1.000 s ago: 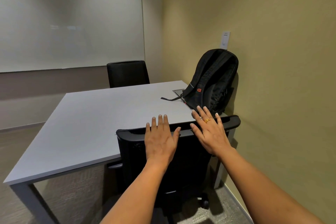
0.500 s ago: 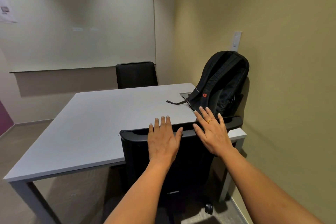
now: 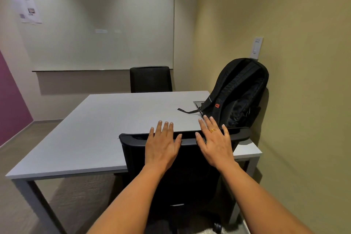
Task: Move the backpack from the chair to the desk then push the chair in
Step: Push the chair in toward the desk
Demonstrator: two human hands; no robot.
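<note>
Two hands flat on the back of the chair (image 3: 182, 167), that's basically the whole scene. The left hand (image 3: 162, 147) and right hand (image 3: 215, 146) are both spread wide with fingers splayed, palms against the top of the backrest, not gripping anything; the right one has a gold ring (image 3: 212, 130) on it. The chair is black, with a smooth curved plastic rim over a mesh-looking back, and its backrest sits right at the near edge of the desk (image 3: 106, 125), seat tucked underneath as far as I can tell. The desk is a plain light grey slab, matte, square corners, on pale straight legs. The backpack (image 3: 239, 95) is on the desk at its far right side, standing upright and leaning on the yellowish wall (image 3: 294, 81), just beyond the right hand's fingertips but not touching them from what I can see. It's black fabric, rounded top, padded straps facing us, a small red logo, and one loose strap trailing across the desk surface next to a small rectangular cable hatch (image 3: 197, 103). Across the desk there's a second black chair (image 3: 151, 80) pushed in, with a big glossy whiteboard (image 3: 102, 24) behind it. A white wall switch (image 3: 256, 48) sits just above the backpack.
</note>
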